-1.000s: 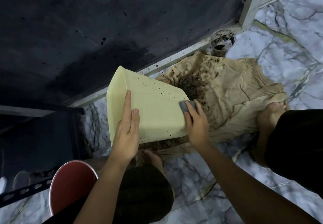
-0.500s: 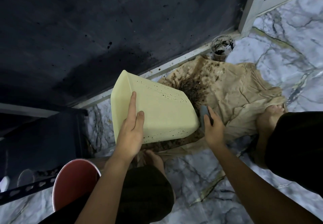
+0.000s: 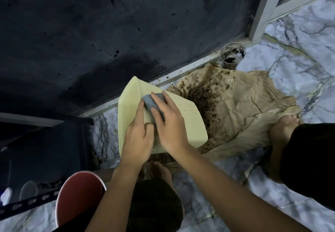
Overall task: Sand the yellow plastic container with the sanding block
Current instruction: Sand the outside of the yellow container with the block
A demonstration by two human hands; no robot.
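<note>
Fingers (image 3: 158, 98) of the right hand (image 3: 172, 128) spread over the grey block (image 3: 149, 103), gripping and pressing it on the container (image 3: 186, 123). Left hand (image 3: 137, 137) holds the container's left ridge, index straight. Container lies tilted on stained cloth (image 3: 244, 105) on the floor (image 3: 299, 50).

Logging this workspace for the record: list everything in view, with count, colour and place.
container: 1, pale yellow, tilted on the cloth
sanding block: 1, grey, on the container
cloth: 1, tan, dark-stained, on the floor
cup: 1, dark-smeared, by the wall
round object: 1, red, lower left
floor: 1, white marbled, underneath
feet: 2, bare, at the cloth's edges
left hand: 1, resting on the container
right hand: 1, fingers holding the sanding block
</note>
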